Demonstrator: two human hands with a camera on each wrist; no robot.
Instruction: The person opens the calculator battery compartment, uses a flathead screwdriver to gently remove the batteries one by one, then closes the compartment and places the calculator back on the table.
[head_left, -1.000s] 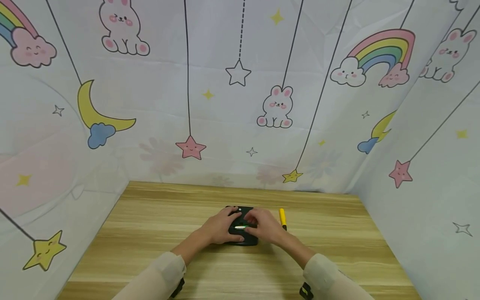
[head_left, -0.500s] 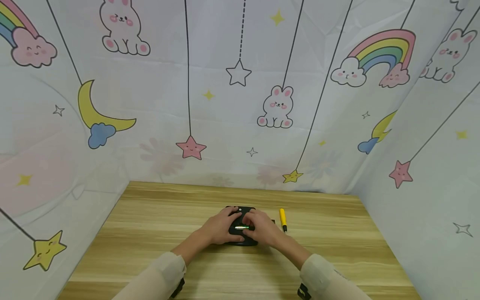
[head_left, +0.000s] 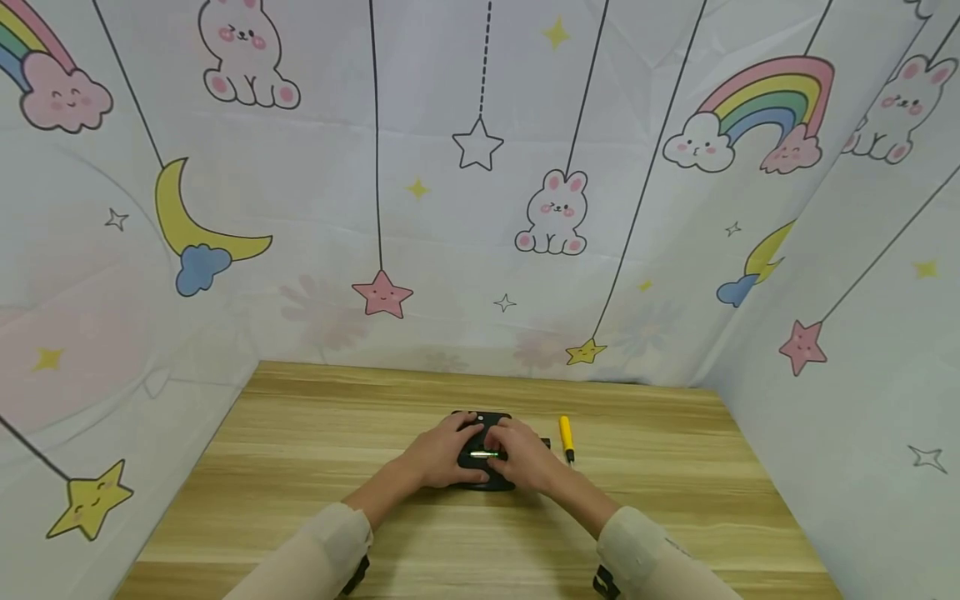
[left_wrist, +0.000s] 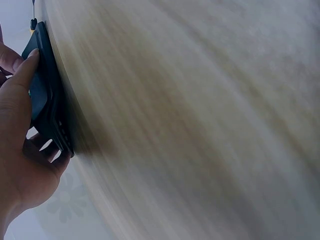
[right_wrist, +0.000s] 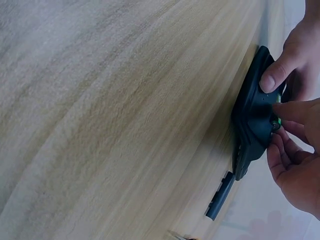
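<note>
A black flat device (head_left: 498, 482) with a raised, wedge-shaped back lies on the wooden table. My left hand (head_left: 444, 450) grips it from the left, thumb on the near side and fingers spread over the far side. Across its back sits a slim green-and-silver battery (head_left: 480, 455). My right hand (head_left: 525, 454) pinches this battery at its right end between thumb and fingers. In the right wrist view, the battery's round end (right_wrist: 275, 125) shows between the fingertips, right at the device's back. The slot beneath is hidden by the hand.
To the right of the device lies a small black strip-like cover (right_wrist: 220, 196), partly behind my right hand in the head view. Beyond it is a screwdriver (head_left: 566, 435) with a yellow handle. A patterned cloth wall (head_left: 450, 250) stands behind the table's far edge.
My right hand has shifted slightly left along the battery, uncovering the black cover and more of the screwdriver. My left hand and the device have stayed in place.
</note>
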